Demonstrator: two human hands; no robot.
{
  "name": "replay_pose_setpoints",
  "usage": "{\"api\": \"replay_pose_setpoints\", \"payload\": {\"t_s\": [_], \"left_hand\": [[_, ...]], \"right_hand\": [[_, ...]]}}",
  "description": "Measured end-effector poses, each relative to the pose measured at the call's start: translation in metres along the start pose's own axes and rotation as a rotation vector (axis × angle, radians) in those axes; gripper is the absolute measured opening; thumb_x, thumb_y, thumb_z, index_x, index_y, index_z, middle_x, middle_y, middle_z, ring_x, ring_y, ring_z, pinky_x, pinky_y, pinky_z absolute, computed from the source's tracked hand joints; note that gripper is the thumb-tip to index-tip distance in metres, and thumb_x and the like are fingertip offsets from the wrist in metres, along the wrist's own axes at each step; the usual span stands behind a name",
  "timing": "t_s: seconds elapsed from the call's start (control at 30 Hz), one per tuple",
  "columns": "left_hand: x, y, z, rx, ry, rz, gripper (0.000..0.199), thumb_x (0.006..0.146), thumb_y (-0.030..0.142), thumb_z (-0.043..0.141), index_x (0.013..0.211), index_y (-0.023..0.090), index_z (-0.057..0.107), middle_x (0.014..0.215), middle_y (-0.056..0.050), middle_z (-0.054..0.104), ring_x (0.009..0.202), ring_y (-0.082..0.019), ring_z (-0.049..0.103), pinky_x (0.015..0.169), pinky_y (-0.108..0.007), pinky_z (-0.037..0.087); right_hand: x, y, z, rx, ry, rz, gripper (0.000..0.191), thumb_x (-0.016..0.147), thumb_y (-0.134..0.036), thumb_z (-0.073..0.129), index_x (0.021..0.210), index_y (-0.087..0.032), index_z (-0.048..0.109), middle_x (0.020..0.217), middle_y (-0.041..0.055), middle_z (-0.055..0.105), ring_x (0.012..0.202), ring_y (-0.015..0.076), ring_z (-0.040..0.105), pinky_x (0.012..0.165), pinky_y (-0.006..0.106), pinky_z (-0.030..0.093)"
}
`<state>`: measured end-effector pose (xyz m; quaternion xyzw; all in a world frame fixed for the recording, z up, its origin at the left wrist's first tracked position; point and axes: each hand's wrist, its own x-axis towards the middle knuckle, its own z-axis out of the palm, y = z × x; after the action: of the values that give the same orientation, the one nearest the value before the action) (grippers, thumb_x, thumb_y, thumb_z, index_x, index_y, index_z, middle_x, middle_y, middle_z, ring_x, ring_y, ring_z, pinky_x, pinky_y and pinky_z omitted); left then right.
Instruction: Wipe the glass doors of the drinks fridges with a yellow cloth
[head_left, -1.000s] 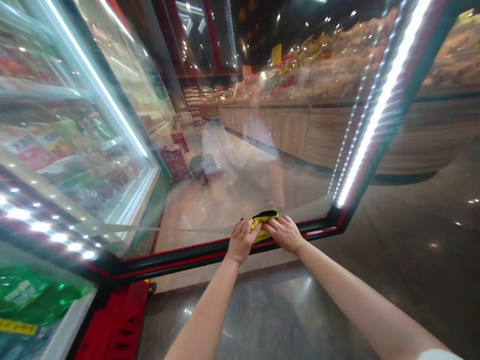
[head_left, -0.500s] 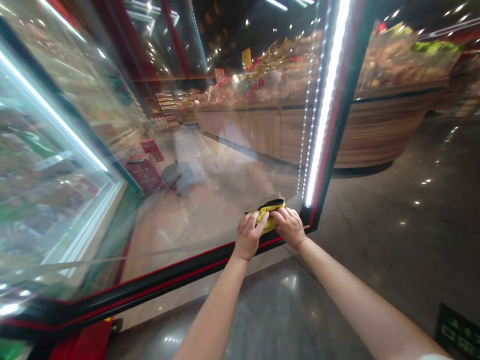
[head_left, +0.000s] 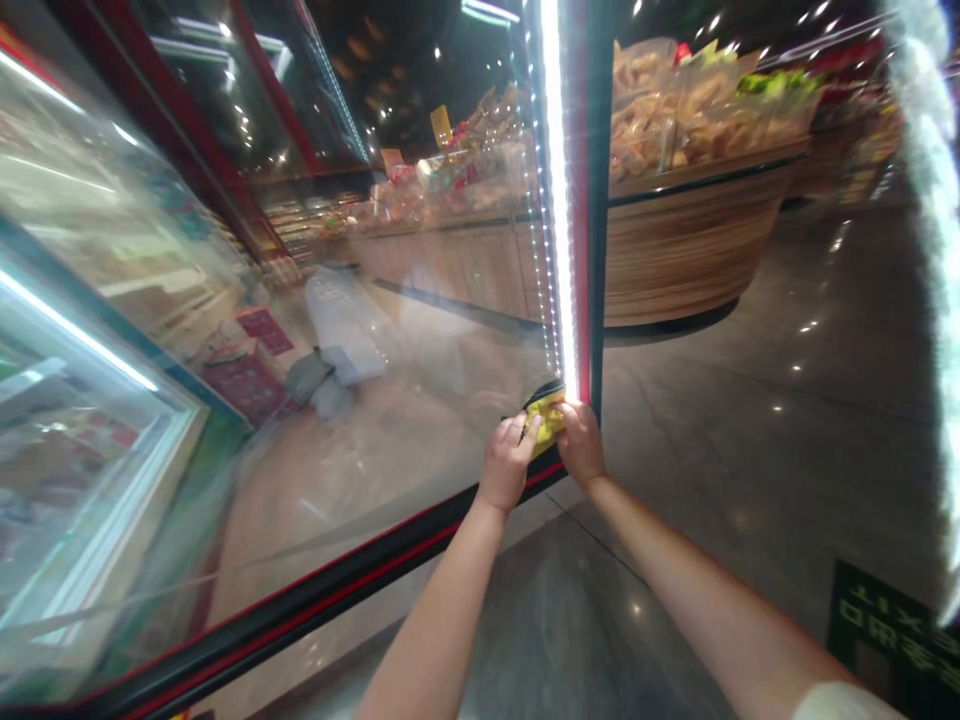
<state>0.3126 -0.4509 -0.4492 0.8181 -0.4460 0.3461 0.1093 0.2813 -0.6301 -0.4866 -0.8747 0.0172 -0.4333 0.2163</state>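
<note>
A yellow cloth with a dark edge (head_left: 547, 420) is bunched between my hands, at the lower corner of a glass door (head_left: 420, 430). My left hand (head_left: 508, 462) has its fingers closed on the cloth's left side. On the right side my right hand (head_left: 581, 440) grips it, right beside the lit upright frame edge (head_left: 559, 250). The cloth lies against the glass just above the black and red bottom rail (head_left: 405, 545). Part of the cloth is covered by my fingers.
Lit freezer shelving (head_left: 97, 500) stands on the left. Beyond the glass, a wood-panelled counter (head_left: 675, 260) bears bagged goods. A dark floor sign (head_left: 892, 640) lies at lower right on the shiny floor (head_left: 712, 470). Something pale and blurred (head_left: 930, 250) crosses the right edge.
My hands have shifted with the cloth into the door's corner, closer to the lit upright edge. The view has turned right, and the pale blurred thing has appeared at the right.
</note>
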Motion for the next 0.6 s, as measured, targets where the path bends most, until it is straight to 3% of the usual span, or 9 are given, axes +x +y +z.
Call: {"api": "replay_pose_setpoints", "payload": {"t_s": [0.13, 0.23, 0.43, 0.6], "left_hand": [[-0.007, 0.016, 0.009, -0.005, -0.017, 0.037, 0.042, 0.095, 0.006, 0.052, 0.134, 0.019, 0.063, 0.121, -0.013, 0.071, 0.111, -0.024, 0.065, 0.096, -0.039, 0.058], [-0.01, 0.019, 0.011, -0.015, -0.02, 0.031, 0.041, 0.094, 0.006, 0.054, 0.131, 0.018, 0.064, 0.116, -0.012, 0.071, 0.107, -0.023, 0.066, 0.092, -0.038, 0.06], [0.015, 0.006, 0.006, -0.024, -0.029, 0.032, 0.044, 0.096, 0.009, 0.054, 0.138, 0.02, 0.06, 0.13, -0.015, 0.066, 0.124, -0.025, 0.06, 0.105, -0.044, 0.053], [-0.011, 0.004, 0.004, -0.01, -0.063, 0.075, 0.036, 0.096, 0.013, 0.059, 0.13, 0.021, 0.065, 0.128, -0.014, 0.068, 0.118, -0.024, 0.063, 0.096, -0.04, 0.057]], "right_hand": [[-0.021, 0.002, 0.002, 0.032, 0.016, 0.04, 0.037, 0.08, -0.005, 0.04, 0.104, -0.019, 0.066, 0.094, 0.0066, 0.063, 0.089, 0.0215, 0.058, 0.08, 0.032, 0.05], [-0.018, 0.002, 0.004, 0.059, 0.01, 0.043, 0.032, 0.082, -0.006, 0.039, 0.093, -0.02, 0.065, 0.09, 0.0055, 0.063, 0.088, 0.0204, 0.059, 0.078, 0.03, 0.05], [-0.005, 0.003, 0.002, 0.075, 0.006, 0.038, 0.038, 0.087, -0.008, 0.039, 0.114, -0.02, 0.063, 0.108, 0.0086, 0.063, 0.103, 0.0236, 0.057, 0.092, 0.037, 0.05], [-0.034, -0.012, 0.012, 0.03, -0.055, 0.065, 0.033, 0.075, -0.008, 0.05, 0.103, -0.019, 0.061, 0.096, 0.0074, 0.055, 0.09, 0.0245, 0.052, 0.08, 0.036, 0.05]]}}
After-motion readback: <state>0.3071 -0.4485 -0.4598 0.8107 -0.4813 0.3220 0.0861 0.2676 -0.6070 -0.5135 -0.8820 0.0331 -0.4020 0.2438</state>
